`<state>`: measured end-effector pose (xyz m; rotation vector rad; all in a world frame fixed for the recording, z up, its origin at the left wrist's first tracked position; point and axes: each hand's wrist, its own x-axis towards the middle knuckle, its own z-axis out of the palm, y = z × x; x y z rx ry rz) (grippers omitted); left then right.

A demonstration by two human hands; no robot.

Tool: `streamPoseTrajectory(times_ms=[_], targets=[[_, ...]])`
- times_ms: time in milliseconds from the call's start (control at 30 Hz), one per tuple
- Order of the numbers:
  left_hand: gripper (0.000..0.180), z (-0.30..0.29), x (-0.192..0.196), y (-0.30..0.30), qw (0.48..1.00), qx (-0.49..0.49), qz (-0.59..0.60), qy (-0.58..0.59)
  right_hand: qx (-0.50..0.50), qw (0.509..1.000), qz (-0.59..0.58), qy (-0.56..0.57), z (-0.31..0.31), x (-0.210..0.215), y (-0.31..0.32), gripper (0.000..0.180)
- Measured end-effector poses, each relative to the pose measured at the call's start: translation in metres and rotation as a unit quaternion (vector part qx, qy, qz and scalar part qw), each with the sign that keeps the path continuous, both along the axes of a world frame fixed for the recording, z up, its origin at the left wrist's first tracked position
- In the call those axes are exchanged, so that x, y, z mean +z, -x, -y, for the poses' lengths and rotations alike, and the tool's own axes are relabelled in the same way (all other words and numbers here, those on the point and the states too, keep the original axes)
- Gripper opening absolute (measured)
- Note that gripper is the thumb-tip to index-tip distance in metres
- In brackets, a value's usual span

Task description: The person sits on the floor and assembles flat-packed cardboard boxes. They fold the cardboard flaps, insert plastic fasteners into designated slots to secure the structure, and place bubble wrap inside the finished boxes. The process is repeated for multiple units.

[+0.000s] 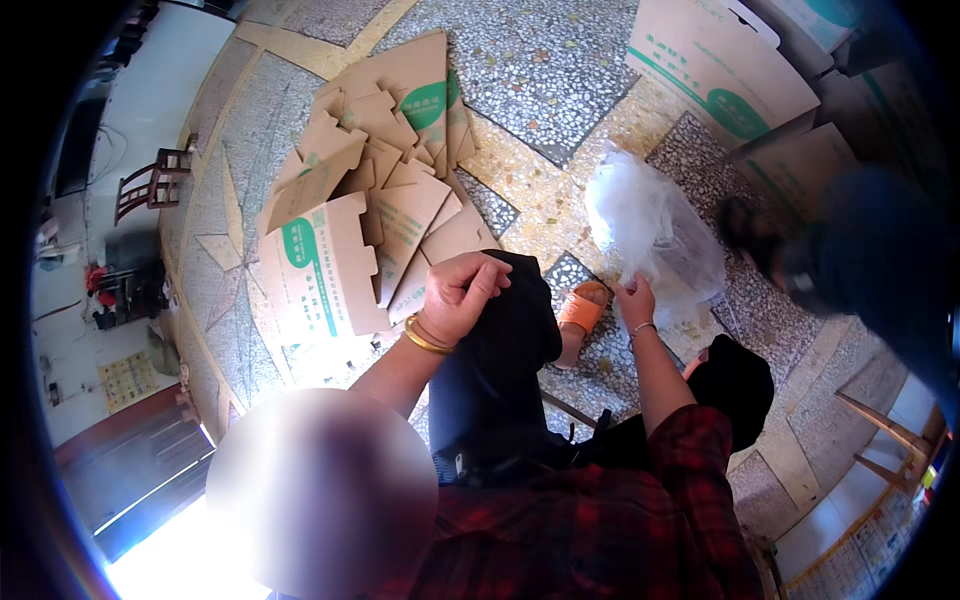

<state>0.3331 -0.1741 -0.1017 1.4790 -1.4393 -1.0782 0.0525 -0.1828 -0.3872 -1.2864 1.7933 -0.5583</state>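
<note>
"Fingers, right hand (pixel 636 305)?"
"Narrow, pinching the near edge of the plastic bag (pixel 650 215); it lies just beyond them, translucent, crumpled, rounded."
"Left hand (pixel 462 297)?"
"Loosely curled in, on the dark knee (pixel 520 310). Far left: brown cardboard (pixel 408 215), flat, notched."

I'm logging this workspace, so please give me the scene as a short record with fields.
Left hand: curled, at the black-trousered knee; no object visible in it
Right hand: gripping the translucent plastic bag
Bag contents: cannot tell
Cardboard pieces: piled on the floor, left of the bag
Footwear: orange slipper between the hands
</note>
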Motion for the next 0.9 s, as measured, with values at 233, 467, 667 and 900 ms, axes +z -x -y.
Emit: streamPoseTrajectory(times_ms=[233,467,667,900], targets=[[0.026,-0.005,-0.006,-0.001,0.999,0.009,-0.037,0.014,0.028,0.991,-0.107,0.074,0.011,0.051,0.006,0.017],[0.025,-0.01,-0.007,0.009,0.998,0.0,-0.066,0.026,0.026,0.995,-0.044,0.085,-0.009,0.101,0.007,0.022],[0.023,-0.016,-0.008,0.021,0.997,0.01,-0.07,0.031,0.03,0.991,-0.005,0.13,-0.039,0.121,0.021,0.022],[0.023,-0.011,0.011,0.066,0.994,-0.1,0.037,0.005,-0.157,0.894,0.414,-0.07,-0.059,0.166,0.033,0.02]])
